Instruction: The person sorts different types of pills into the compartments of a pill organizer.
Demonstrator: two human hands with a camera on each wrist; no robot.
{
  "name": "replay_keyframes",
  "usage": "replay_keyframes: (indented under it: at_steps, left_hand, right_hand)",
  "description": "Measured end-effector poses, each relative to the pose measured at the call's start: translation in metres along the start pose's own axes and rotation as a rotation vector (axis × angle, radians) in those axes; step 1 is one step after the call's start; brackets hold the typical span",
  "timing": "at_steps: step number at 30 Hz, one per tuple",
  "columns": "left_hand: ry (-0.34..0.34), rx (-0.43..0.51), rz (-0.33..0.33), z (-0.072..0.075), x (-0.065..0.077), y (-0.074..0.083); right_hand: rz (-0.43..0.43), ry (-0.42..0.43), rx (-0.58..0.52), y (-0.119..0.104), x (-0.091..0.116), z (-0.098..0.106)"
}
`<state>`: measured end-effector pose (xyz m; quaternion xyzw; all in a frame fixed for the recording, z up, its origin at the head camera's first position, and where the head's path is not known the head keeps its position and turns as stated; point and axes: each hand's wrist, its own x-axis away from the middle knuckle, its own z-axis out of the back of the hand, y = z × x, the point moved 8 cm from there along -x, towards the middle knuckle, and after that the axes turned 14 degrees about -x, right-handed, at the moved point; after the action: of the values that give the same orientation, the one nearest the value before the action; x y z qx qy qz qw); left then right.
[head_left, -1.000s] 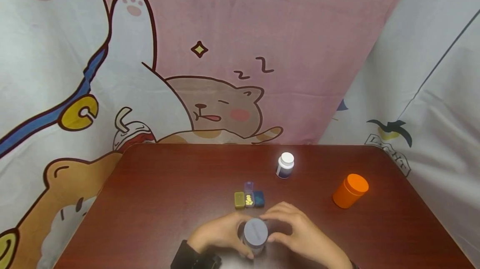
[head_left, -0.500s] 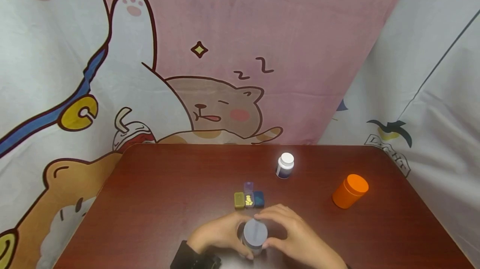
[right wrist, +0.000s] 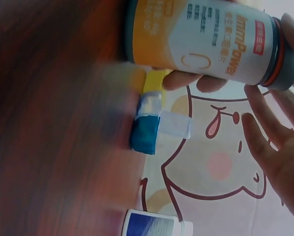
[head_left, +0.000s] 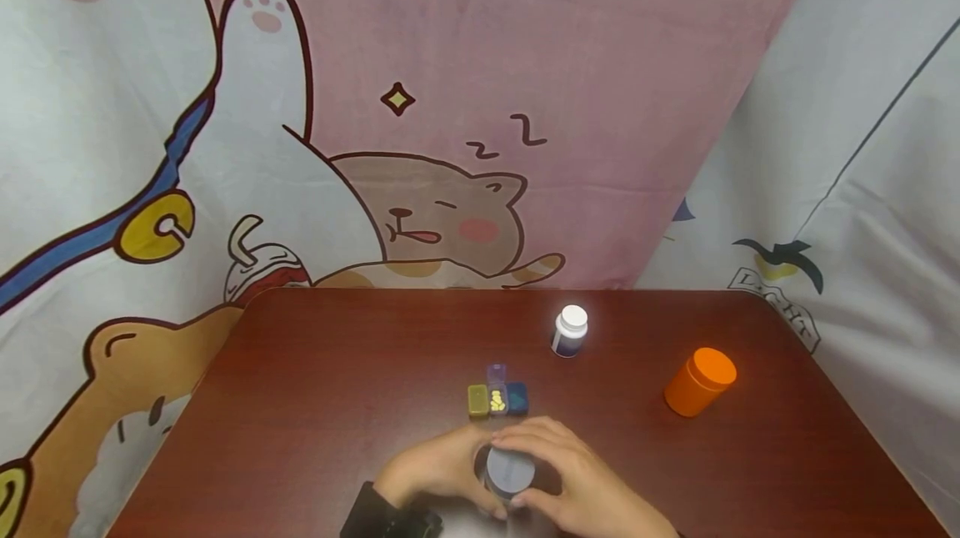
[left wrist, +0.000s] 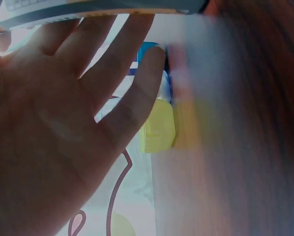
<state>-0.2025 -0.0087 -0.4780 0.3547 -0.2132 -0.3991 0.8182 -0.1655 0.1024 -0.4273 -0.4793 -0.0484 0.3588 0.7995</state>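
Grey-capped bottle [right wrist: 211,42] — left fingers [left wrist: 134,98] curl round its body, right fingers [right wrist: 266,113] pinch the cap [head_left: 511,471].

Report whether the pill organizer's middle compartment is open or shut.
Open: its translucent lid stands raised in the right wrist view, and yellow tablets show inside in the head view.

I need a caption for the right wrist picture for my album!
A right hand at the grey cap of an ImmPower bottle, with a colourful pill box beyond.
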Motion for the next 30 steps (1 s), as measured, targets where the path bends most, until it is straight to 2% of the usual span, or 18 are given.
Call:
replay_keyframes:
  at_steps: [4, 7, 13, 22, 30]
  left_hand:
    - [0.010, -0.017, -0.031, 0.000, -0.001, 0.002]
    - [0.015, -0.023, -0.038, 0.001, -0.001, 0.003]
    - [0.024, -0.013, -0.029, 0.002, -0.001, 0.003]
    - [0.017, -0.043, -0.088, 0.002, -0.003, 0.006]
    - [0.062, -0.020, -0.024, 0.002, -0.005, 0.000]
  right_hand:
    - [0.085, 0.070, 0.071, -0.005, -0.001, 0.002]
    - [0.116, 0.105, 0.116, -0.007, -0.002, 0.003]
    - [0.105, 0.123, 0.153, -0.007, -0.002, 0.004]
    - [0.087, 0.146, 0.206, -0.007, 0.002, 0.006]
    - [0.114, 0.207, 0.203, -0.006, 0.003, 0.021]
